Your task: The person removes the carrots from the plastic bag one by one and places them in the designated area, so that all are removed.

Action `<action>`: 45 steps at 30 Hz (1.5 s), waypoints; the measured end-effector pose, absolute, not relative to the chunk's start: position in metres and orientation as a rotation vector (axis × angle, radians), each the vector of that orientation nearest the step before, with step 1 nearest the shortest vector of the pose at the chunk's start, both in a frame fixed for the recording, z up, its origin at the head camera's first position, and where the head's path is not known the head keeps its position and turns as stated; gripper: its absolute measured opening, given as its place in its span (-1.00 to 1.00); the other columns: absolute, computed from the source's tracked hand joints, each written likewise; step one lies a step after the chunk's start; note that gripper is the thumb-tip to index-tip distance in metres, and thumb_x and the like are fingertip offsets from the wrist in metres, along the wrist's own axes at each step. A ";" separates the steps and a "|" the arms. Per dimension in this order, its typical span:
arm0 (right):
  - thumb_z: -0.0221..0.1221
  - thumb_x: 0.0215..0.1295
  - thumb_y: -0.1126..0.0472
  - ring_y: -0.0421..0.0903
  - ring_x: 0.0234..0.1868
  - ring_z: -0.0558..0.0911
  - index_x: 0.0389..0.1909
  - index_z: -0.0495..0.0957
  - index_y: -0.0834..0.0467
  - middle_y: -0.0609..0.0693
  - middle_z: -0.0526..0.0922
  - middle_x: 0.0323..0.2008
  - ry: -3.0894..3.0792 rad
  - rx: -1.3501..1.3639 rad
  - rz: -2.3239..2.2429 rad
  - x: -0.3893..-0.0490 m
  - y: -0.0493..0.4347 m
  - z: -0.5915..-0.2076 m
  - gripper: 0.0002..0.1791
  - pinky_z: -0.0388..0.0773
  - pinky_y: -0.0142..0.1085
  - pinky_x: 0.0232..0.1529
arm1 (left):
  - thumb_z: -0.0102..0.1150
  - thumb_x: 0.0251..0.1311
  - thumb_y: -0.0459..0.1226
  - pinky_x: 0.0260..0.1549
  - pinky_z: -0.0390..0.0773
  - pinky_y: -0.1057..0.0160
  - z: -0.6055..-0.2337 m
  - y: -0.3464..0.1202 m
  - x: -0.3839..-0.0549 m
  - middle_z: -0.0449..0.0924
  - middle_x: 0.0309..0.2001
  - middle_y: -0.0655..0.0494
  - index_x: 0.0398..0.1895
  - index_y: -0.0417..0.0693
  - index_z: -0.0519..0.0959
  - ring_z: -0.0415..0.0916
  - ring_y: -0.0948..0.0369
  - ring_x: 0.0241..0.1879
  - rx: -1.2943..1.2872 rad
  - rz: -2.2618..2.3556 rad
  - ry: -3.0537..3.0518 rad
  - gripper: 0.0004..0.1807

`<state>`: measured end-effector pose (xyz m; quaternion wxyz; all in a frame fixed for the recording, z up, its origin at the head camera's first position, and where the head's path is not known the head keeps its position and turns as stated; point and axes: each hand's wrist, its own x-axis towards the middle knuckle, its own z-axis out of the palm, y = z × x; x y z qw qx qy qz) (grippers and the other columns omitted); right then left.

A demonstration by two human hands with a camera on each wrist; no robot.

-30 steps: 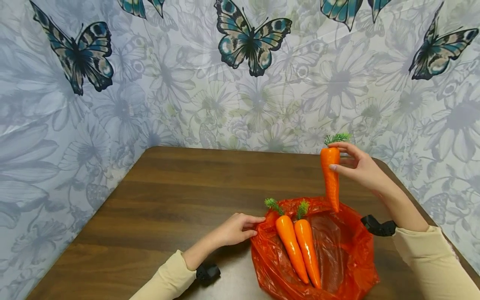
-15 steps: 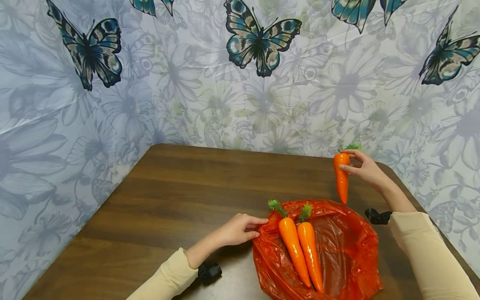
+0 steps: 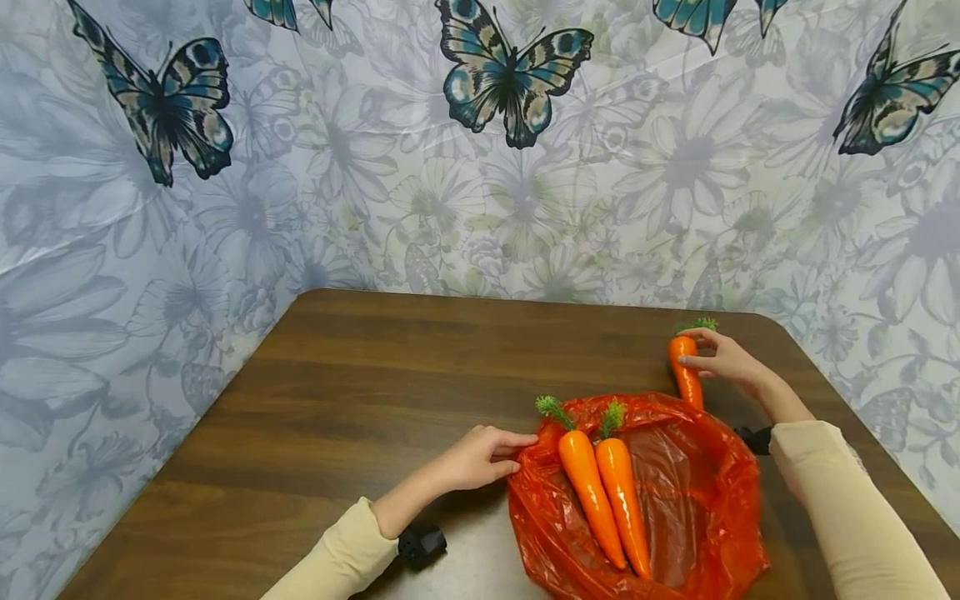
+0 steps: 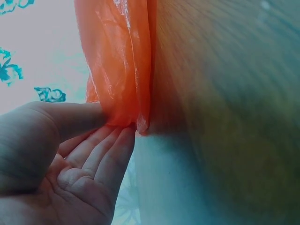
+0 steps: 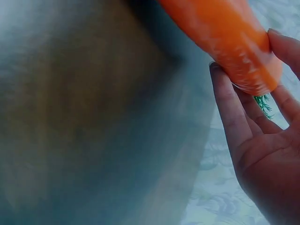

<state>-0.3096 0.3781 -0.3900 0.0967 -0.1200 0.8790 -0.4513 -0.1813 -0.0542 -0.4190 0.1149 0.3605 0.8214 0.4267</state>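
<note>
By its thick top end, my right hand (image 3: 723,360) holds an orange carrot (image 3: 684,367) with a green tuft, behind the far right rim of a red plastic bag. The bag hides the carrot's tip in the head view. In the right wrist view, thumb and fingers grip the carrot (image 5: 234,42) around its blunt end. My left hand (image 3: 474,458) pinches the left edge of the red plastic bag (image 3: 720,492); the left wrist view has the bag film (image 4: 119,70) between thumb and fingers. Two more carrots lie side by side in the opened bag, a left one (image 3: 588,492) and a right one (image 3: 622,500).
A brown wooden table (image 3: 360,392) carries everything, its far edge near a wall covering (image 3: 375,183) printed with flowers and butterflies. Bare tabletop stretches left of and behind the bag. Black wrist cameras sit on both wrists, the left one (image 3: 422,546) plainly visible.
My right hand has taken its carrot from above the bag's far rim rightward and down, to behind the bag. The left hand keeps its pinch on the bag edge.
</note>
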 end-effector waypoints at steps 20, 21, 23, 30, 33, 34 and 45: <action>0.09 0.37 0.11 0.18 -0.06 0.47 0.33 0.07 0.44 0.56 0.19 0.13 2.655 -0.258 -1.332 -0.299 0.371 -0.410 -0.30 0.56 -0.33 -0.27 | 0.17 0.15 -0.51 -0.11 0.43 0.46 -0.420 -0.055 -0.181 0.50 0.08 -0.11 0.13 -0.25 0.51 0.46 0.28 0.00 1.038 1.209 2.442 -0.57; 0.08 0.37 0.11 0.18 -0.06 0.47 0.33 0.06 0.44 0.57 0.19 0.12 2.656 -0.263 -1.335 -0.298 0.371 -0.410 -0.30 0.56 -0.33 -0.28 | 0.17 0.15 -0.51 -0.11 0.43 0.46 -0.420 -0.055 -0.181 0.50 0.08 -0.11 0.13 -0.25 0.51 0.46 0.27 0.00 1.042 1.209 2.444 -0.57; 0.08 0.37 0.11 0.17 -0.08 0.48 0.33 0.07 0.44 0.57 0.20 0.12 2.659 -0.275 -1.337 -0.297 0.371 -0.409 -0.31 0.56 -0.33 -0.28 | 0.17 0.15 -0.51 -0.11 0.43 0.47 -0.420 -0.055 -0.182 0.50 0.08 -0.10 0.13 -0.25 0.51 0.46 0.28 0.00 1.045 1.206 2.448 -0.57; 0.07 0.38 0.13 0.16 -0.08 0.48 0.33 0.06 0.44 0.57 0.21 0.12 2.660 -0.294 -1.344 -0.296 0.372 -0.409 -0.32 0.56 -0.34 -0.28 | 0.17 0.15 -0.51 -0.11 0.41 0.49 -0.420 -0.054 -0.181 0.49 0.10 -0.08 0.14 -0.23 0.51 0.44 0.32 0.00 1.019 1.199 2.449 -0.57; 0.06 0.39 0.14 0.20 -0.04 0.45 0.33 0.05 0.45 0.58 0.20 0.12 2.657 -0.306 -1.343 -0.297 0.372 -0.410 -0.33 0.56 -0.33 -0.28 | 0.17 0.15 -0.51 -0.11 0.41 0.49 -0.419 -0.055 -0.181 0.49 0.10 -0.08 0.14 -0.23 0.51 0.44 0.31 0.00 1.017 1.196 2.451 -0.56; 0.06 0.39 0.15 0.23 -0.02 0.43 0.32 0.05 0.46 0.58 0.20 0.12 2.656 -0.308 -1.341 -0.297 0.372 -0.410 -0.33 0.56 -0.33 -0.28 | 0.18 0.15 -0.51 -0.11 0.42 0.48 -0.419 -0.055 -0.181 0.49 0.10 -0.09 0.14 -0.23 0.51 0.45 0.31 0.00 1.025 1.192 2.453 -0.56; 0.06 0.39 0.13 0.32 0.04 0.37 0.33 0.04 0.44 0.59 0.17 0.14 2.664 -0.308 -1.323 -0.297 0.372 -0.408 -0.31 0.57 -0.28 -0.26 | 0.17 0.15 -0.51 -0.12 0.43 0.47 -0.419 -0.055 -0.181 0.48 0.11 -0.08 0.14 -0.25 0.50 0.46 0.28 0.01 1.029 1.219 2.426 -0.57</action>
